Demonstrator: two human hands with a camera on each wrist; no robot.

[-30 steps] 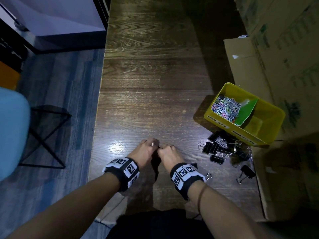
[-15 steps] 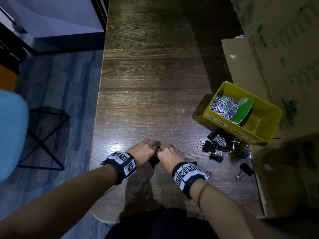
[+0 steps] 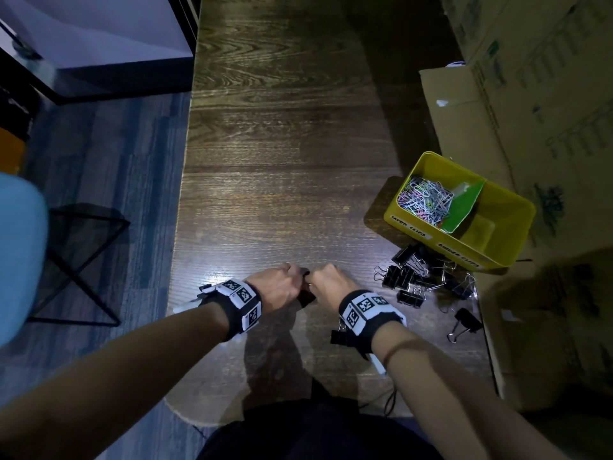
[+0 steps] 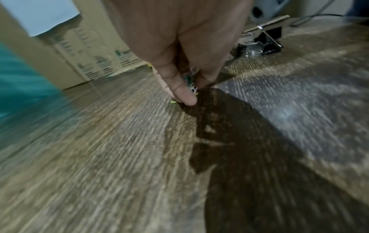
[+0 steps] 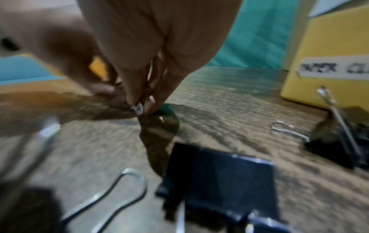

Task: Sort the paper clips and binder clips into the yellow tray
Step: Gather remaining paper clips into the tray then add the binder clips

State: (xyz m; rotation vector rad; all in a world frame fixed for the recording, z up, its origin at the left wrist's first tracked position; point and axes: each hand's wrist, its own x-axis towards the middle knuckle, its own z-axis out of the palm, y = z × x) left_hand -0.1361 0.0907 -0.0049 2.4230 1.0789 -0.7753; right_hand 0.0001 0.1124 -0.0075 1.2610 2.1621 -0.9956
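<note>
My left hand and right hand meet knuckle to knuckle low over the wooden table. In the left wrist view my left hand pinches a small bunch of coloured paper clips against the wood. In the right wrist view my right hand pinches a paper clip at its fingertips. The yellow tray sits to the right, with a heap of coloured paper clips in its left compartment. Several black binder clips lie in front of the tray.
A green card leans on the tray's divider. Cardboard boxes line the table's right side. One binder clip lies apart near the box, another just under my right wrist. A teal chair stands left of the table's edge.
Both hands have curled tighter and drawn together around the clips between them, staying at the same spot on the table. The camera view shifted slightly.
</note>
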